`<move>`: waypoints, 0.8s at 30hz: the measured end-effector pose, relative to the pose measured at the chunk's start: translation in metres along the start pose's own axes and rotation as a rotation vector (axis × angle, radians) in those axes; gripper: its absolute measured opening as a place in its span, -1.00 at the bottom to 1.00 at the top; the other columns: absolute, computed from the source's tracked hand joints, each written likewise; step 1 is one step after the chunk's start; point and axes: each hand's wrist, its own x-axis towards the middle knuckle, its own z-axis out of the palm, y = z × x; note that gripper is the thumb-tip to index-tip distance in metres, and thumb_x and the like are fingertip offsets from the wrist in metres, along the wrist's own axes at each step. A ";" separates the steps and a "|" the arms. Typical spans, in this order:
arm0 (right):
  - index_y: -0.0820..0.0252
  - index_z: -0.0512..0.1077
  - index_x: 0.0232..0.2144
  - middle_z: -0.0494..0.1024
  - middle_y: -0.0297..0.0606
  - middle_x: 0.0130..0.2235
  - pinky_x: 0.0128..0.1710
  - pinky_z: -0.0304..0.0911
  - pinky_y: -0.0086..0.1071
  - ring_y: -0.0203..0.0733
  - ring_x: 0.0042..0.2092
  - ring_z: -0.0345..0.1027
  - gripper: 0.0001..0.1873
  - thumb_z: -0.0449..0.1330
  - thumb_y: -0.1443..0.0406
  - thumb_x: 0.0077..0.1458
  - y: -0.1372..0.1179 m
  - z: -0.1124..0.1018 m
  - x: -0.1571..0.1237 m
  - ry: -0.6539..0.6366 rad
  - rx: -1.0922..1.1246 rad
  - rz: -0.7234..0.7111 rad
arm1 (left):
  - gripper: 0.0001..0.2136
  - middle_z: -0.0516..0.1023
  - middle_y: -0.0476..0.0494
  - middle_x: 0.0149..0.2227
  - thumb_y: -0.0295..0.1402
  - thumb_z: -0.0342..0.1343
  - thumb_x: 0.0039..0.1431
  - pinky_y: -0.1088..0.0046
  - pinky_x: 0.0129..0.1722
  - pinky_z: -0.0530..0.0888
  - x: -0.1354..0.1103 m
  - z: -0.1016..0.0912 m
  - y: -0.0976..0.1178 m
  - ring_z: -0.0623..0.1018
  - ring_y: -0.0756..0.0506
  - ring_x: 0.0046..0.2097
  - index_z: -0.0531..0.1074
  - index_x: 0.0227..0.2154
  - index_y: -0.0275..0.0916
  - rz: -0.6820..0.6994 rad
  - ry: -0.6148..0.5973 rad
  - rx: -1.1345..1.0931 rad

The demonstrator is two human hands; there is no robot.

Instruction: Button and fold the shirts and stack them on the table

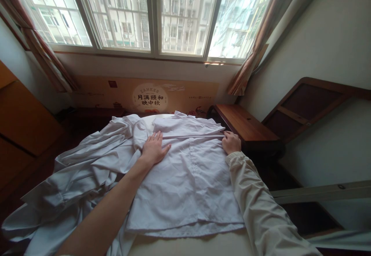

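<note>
A white button-up shirt (185,186) lies spread before me, its hem toward me and its button placket running up the middle. My left hand (155,148) rests flat on the shirt's upper left part, fingers stretched out and thumb apart. At the shirt's right edge, my right hand (231,142) has its fingers closed on the fabric, beside a fold that runs across the shirt. More crumpled white cloth (95,163) lies at the left and hangs down toward the lower left; my left forearm crosses over it.
Under the shirt is a pale surface (191,246), showing at the front. A wooden bench-like piece (246,122) stands at the right, near a dark framed panel (301,105). Ahead are a printed board (185,89) and a barred window (182,16); a wooden cabinet (23,116) stands left.
</note>
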 end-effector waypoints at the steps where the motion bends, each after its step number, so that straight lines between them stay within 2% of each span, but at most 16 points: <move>1: 0.16 0.57 0.17 0.54 -0.10 0.21 0.23 0.17 -0.02 0.15 0.17 0.34 -0.44 0.00 0.36 0.22 0.000 0.000 0.000 -0.013 -0.015 0.008 | -0.28 0.24 -0.37 0.44 0.09 -0.07 0.39 0.09 0.39 0.19 0.000 -0.001 0.001 0.24 -0.38 0.44 0.27 0.38 -0.38 -0.018 0.006 0.002; 4: 0.21 0.55 0.19 0.53 -0.07 0.23 0.30 0.11 0.00 0.14 0.20 0.35 -0.42 -0.04 0.36 0.23 0.001 0.003 0.001 -0.037 -0.011 0.016 | -0.32 0.33 -0.41 0.39 0.09 -0.03 0.38 0.12 0.34 0.24 -0.001 -0.004 0.003 0.34 -0.37 0.37 0.35 0.32 -0.36 -0.045 0.052 0.003; 8: 0.24 0.57 0.14 0.54 -0.06 0.22 0.30 0.12 -0.01 0.15 0.20 0.37 -0.43 -0.11 0.31 0.28 0.003 0.005 0.004 -0.016 0.084 0.023 | -0.41 0.51 -0.43 0.20 0.11 -0.04 0.38 0.13 0.23 0.32 -0.002 -0.011 0.005 0.49 -0.37 0.19 0.47 0.17 -0.28 -0.082 0.084 0.002; 11: 0.23 0.53 0.17 0.55 -0.04 0.20 0.27 0.17 -0.01 0.15 0.19 0.39 -0.43 -0.10 0.23 0.30 0.002 0.004 0.004 0.076 0.164 0.009 | -0.44 0.56 -0.43 0.08 0.11 -0.06 0.39 0.12 0.18 0.34 0.001 -0.017 0.007 0.52 -0.38 0.13 0.53 0.05 -0.26 -0.115 0.089 0.004; 13: 0.23 0.46 0.23 0.51 -0.03 0.24 0.29 0.17 0.01 0.15 0.23 0.35 -0.42 -0.06 0.17 0.30 -0.002 0.000 0.001 0.173 0.187 -0.052 | -0.47 0.57 -0.43 0.05 0.08 -0.06 0.39 0.12 0.17 0.35 0.010 -0.024 0.006 0.53 -0.38 0.11 0.54 0.01 -0.27 -0.135 0.096 -0.001; 16: 0.18 0.38 0.29 0.39 -0.07 0.34 0.36 0.09 -0.01 0.09 0.34 0.24 -0.42 0.00 0.13 0.31 -0.010 -0.005 -0.003 0.241 0.178 -0.251 | -0.49 0.57 -0.45 0.08 0.04 -0.07 0.40 0.11 0.14 0.38 0.040 -0.034 -0.002 0.53 -0.39 0.13 0.52 0.04 -0.30 -0.223 0.090 -0.056; 19: 0.09 0.41 0.26 0.37 -0.16 0.37 0.41 0.02 -0.03 0.04 0.38 0.18 -0.48 0.02 0.17 0.32 -0.014 -0.005 -0.006 0.151 0.146 -0.413 | -0.43 0.57 -0.54 0.09 0.11 -0.03 0.35 0.09 0.07 0.43 0.083 -0.039 -0.021 0.55 -0.46 0.14 0.53 0.00 -0.35 -0.433 -0.023 -0.176; 21: 0.06 0.48 0.18 0.41 -0.20 0.34 0.41 0.03 -0.01 0.04 0.37 0.20 -0.54 0.04 0.17 0.32 -0.014 -0.002 -0.005 0.074 0.135 -0.445 | -0.47 0.60 -0.58 0.04 0.09 0.10 0.28 0.09 0.06 0.43 0.109 -0.036 -0.035 0.55 -0.50 0.15 0.56 -0.10 -0.36 -0.539 -0.115 -0.273; 24: 0.04 0.54 0.10 0.48 -0.21 0.29 0.39 0.04 0.04 0.06 0.34 0.25 -0.59 0.06 0.17 0.31 -0.010 0.004 -0.003 0.016 0.153 -0.430 | -0.60 0.66 -0.51 -0.09 0.01 0.29 0.14 0.15 -0.01 0.45 0.133 -0.023 -0.051 0.57 -0.51 0.12 0.56 -0.28 -0.29 -0.647 -0.109 -0.448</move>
